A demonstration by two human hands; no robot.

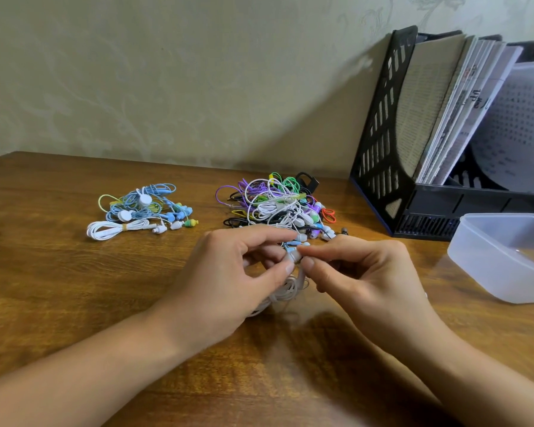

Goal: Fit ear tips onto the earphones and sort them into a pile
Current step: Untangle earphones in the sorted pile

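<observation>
Hands meet over the middle of the wooden desk (74, 272), a little back from its near edge, and the way they face each other suits the fitting step. The left hand (228, 272) curls round a white earphone (293, 256), pinching its bud between thumb and forefinger so the nozzle points toward the other hand, while the coiled white cable (285, 291) hangs below the palm, bunched up, probably to keep it from dragging. The right hand (352, 266) brings thumb and forefinger together in a narrow pinch right at the bud's tip; an ear tip is likely between them, though it is too small to make out. Two heaps lie farther back: a tangled multicoloured heap (275, 204) just behind the hands, close to the far edge, seemingly the supply within easy reach, and a tidier small pile (142, 211) well apart toward the left edge, apparently for finished sets, kept separate so the two do not mix. A clear plastic tub (506, 260) sits open by the right edge, perhaps holding spare tips, beside a black file rack (383, 134) against the wall.
</observation>
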